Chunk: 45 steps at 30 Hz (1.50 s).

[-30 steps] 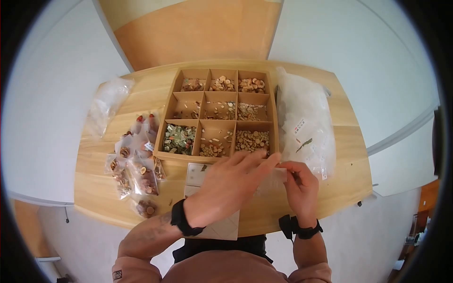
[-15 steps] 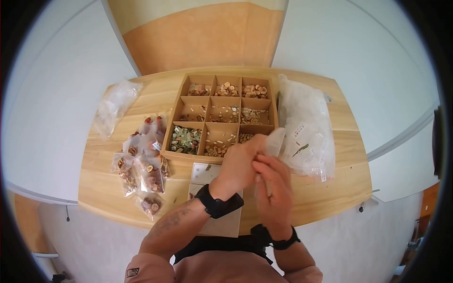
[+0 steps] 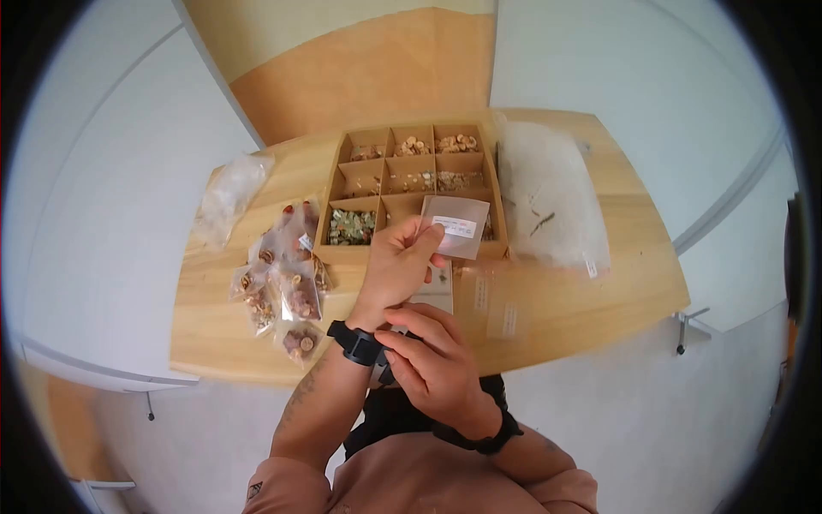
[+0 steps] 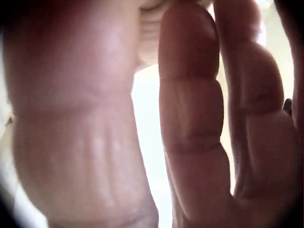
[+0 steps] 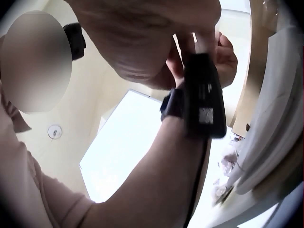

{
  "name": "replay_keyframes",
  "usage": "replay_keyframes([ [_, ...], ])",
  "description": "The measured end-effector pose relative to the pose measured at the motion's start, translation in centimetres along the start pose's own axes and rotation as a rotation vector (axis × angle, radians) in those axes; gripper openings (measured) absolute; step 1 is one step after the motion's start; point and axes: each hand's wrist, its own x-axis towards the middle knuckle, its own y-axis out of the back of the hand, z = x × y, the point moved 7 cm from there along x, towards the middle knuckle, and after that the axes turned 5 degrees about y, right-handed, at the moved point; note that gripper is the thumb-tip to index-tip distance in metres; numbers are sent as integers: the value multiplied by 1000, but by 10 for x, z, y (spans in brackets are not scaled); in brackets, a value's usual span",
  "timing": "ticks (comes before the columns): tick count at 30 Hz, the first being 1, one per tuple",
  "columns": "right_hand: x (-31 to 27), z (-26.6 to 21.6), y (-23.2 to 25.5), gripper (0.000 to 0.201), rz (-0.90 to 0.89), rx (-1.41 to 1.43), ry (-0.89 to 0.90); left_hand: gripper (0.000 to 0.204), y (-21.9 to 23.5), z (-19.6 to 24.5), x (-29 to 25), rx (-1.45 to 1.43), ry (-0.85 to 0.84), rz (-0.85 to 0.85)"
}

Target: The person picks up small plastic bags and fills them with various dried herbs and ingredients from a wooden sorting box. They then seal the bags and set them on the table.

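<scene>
My left hand (image 3: 394, 261) pinches a small clear plastic bag (image 3: 467, 247) with a white printed label (image 3: 454, 226), thumb on the label, above the front of the compartment box (image 3: 411, 254). My right hand (image 3: 441, 368) is at the left wrist, thumb and fingers gripping the black wrist device (image 3: 358, 347) on its strap. In the right wrist view the device (image 5: 205, 95) hangs just below the right hand's fingers. Close up in the left wrist view are the left hand's fingers (image 4: 190, 109); the bag is hidden there.
Dried slices, seeds and leaves lie in the box's compartments. Several filled clear packets (image 3: 295, 291) are to its left, with an empty-looking plastic bag (image 3: 233, 199) behind. A large plastic bag (image 3: 552, 184) lies at right. Labelled clear bags (image 3: 508, 319) lie near the front edge.
Both hands were together near the box's front right corner. The left hand has turned, bringing the labelled bag into view, and the right hand has moved left to the left wrist.
</scene>
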Motion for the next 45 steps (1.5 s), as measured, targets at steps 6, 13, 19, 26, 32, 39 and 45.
replay_keyframes([
  [6,8,-19,73,25,147,-194,-94,5,-5,11,-79,213,-80,-190],
  [13,-57,-4,59,19,-46,152,-469,5,-1,-11,-155,370,-84,-218],
  [19,-103,-43,51,18,-11,309,-580,8,10,-25,-208,296,-192,-63],
  [26,-136,-39,40,20,-126,428,-716,11,6,-28,-243,373,-164,-93],
  [32,-143,-39,24,19,-264,657,-818,12,18,-40,-242,332,-83,-245],
  [39,-138,-19,8,16,-320,670,-926,16,23,-49,-216,399,-109,-295],
  [45,-113,5,-13,18,-412,535,-898,11,21,-35,-186,410,-240,-289],
])
